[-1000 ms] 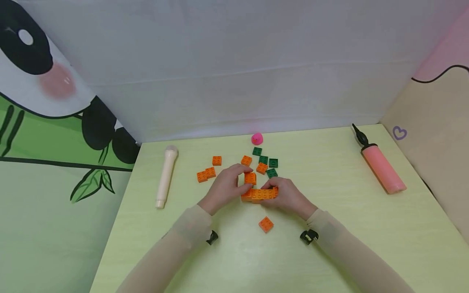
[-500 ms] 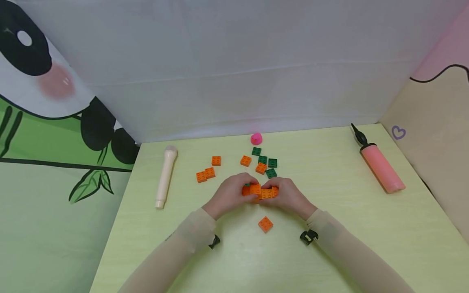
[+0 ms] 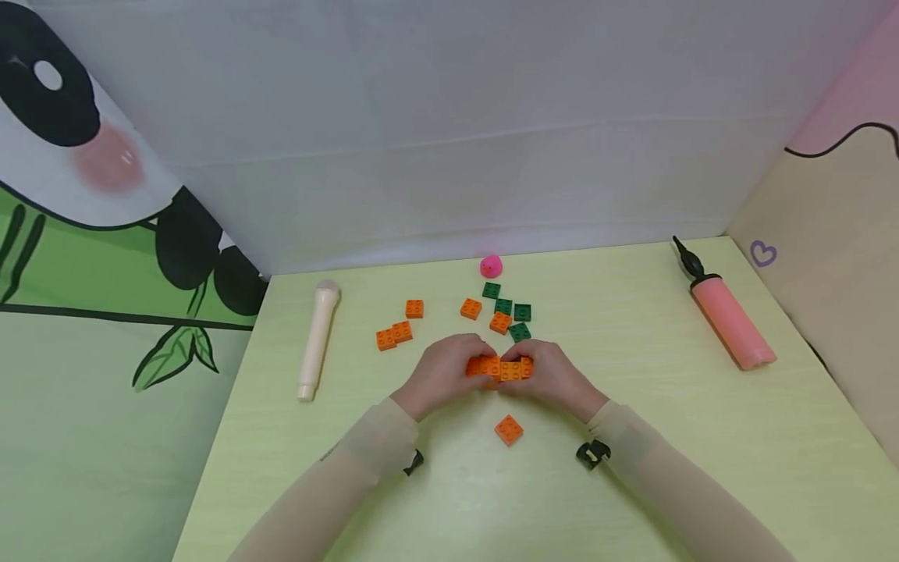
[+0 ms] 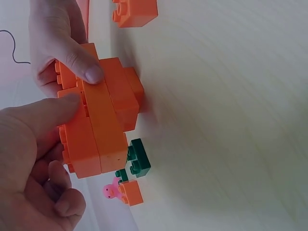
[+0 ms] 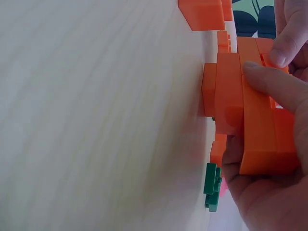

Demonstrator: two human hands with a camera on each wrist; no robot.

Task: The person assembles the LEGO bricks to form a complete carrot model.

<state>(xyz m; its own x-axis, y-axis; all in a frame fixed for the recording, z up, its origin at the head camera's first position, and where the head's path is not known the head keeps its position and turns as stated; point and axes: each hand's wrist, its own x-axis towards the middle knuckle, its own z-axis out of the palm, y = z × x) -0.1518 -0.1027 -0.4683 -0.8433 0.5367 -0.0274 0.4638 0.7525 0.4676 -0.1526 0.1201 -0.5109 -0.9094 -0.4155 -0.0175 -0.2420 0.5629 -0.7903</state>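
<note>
Seemingly a play corner: cartoon-covered wall (image 3: 91,257), tabletop (image 3: 604,328), orange toy bricks (image 3: 511,371), pink toy figure (image 3: 491,266).

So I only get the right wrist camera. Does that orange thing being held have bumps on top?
Observer: Yes, the head view shows bumps facing up on the orange build, between the left hand and the right hand.

Operator: Cool! And what's that teeny pink bit peeking out?

Observer: A small pink toy; in the left wrist view it has a little face, maybe a duck's.

Operator: Is there anything way over on the right?

Observer: Yes, the head view shows a pink pump with a black nozzle, lying apart from everything else.
</note>
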